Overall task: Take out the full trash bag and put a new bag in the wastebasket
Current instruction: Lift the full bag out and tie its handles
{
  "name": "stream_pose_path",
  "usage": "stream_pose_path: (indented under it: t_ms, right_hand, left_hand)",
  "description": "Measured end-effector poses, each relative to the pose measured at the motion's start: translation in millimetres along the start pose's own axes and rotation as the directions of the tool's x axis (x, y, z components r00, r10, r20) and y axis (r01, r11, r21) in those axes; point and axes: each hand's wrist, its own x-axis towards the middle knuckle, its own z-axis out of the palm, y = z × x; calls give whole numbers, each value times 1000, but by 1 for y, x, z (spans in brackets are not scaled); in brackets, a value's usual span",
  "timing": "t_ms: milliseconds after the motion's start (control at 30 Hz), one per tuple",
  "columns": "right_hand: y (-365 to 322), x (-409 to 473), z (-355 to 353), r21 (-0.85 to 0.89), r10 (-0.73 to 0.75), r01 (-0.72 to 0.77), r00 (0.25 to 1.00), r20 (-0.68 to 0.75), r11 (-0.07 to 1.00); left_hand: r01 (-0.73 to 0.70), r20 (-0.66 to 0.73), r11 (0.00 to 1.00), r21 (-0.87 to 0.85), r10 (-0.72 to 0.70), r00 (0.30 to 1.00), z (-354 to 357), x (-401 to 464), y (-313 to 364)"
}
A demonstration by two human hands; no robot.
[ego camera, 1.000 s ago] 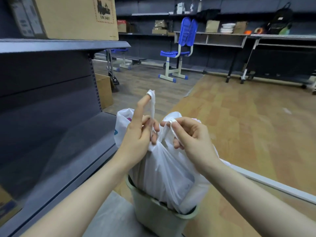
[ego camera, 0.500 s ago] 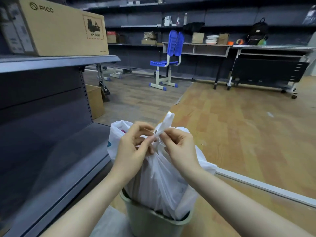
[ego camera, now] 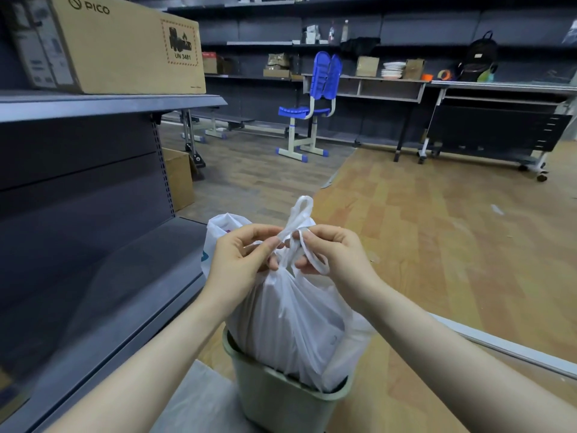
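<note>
Wastebasket (ego camera: 278, 398) stands just beside the grey shelving (ego camera: 103, 276) on its left; bare wood floor (ego camera: 437, 245) lies to its right. The full white trash bag (ego camera: 290, 326) sits in it. Left hand (ego camera: 240, 260) and right hand (ego camera: 337, 257), raised above the bag, each pinch a bag handle (ego camera: 299, 210) at the gathered top.

A dark grey metal shelving unit (ego camera: 93, 189) fills the nine o'clock side, with a brown cardboard box (ego camera: 118, 45) marked PICO on its upper shelf and a smaller carton (ego camera: 178, 179) on the floor at its far end. The wood-plank floor (ego camera: 437, 232) spreads toward three o'clock. At twelve o'clock stands a blue chair (ego camera: 315, 104), behind it dark wall shelves (ego camera: 281, 42). Long grey benches (ego camera: 468, 89) run toward two o'clock, a black backpack (ego camera: 479, 56) on top.
</note>
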Motion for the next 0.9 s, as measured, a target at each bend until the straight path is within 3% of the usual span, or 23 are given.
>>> stream_pose_path:
  t_ms: [200, 400, 600, 733, 900]
  right_hand:
    - [6, -7, 13, 21, -90, 92, 992, -86, 996]
    - [7, -10, 15, -62, -145, 144, 989, 1, 988]
    - [0, -8, 13, -162, -79, 86, 996, 49, 983]
    - [7, -8, 21, -195, -121, 108, 991, -55, 975]
    - [12, -12, 24, -241, -159, 144, 986, -46, 960]
  left_hand:
    - [-30, 87, 997, 72, 24, 996, -4, 0, 0]
    - [-4, 108, 995, 97, -6, 994, -10, -1, -2]
    - [100, 49, 993, -57, -97, 994, -16, 0, -7]
    - [63, 99, 998, -20, -61, 993, -17, 1, -9]
    - [-10, 144, 1000, 3, 9, 990, -18, 1, -8]
